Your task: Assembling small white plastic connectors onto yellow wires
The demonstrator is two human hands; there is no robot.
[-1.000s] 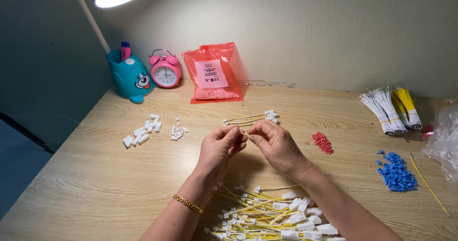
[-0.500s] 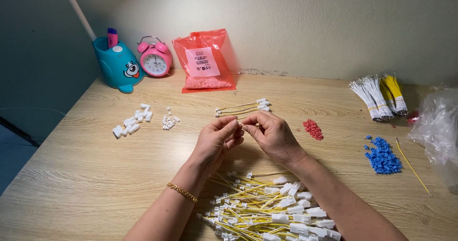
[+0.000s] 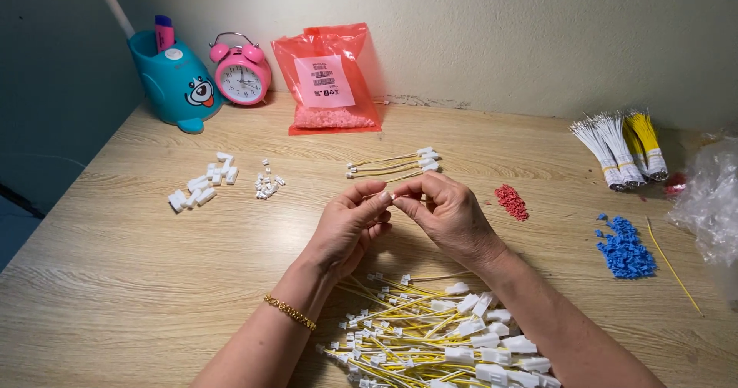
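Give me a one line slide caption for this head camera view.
Left hand and right hand pinch a small white part together above a pile of yellow wires on a wooden table.

We see a pale wood-grain table point(image 3: 115, 280), a pink alarm clock point(image 3: 242, 74), a teal pen holder point(image 3: 175, 84) and a red see-through bag point(image 3: 332, 77) with a white label. Yellow and white wires point(image 3: 430, 342) carry white plugs. Red beads point(image 3: 511, 201) and blue beads point(image 3: 624, 248) lie in small heaps.
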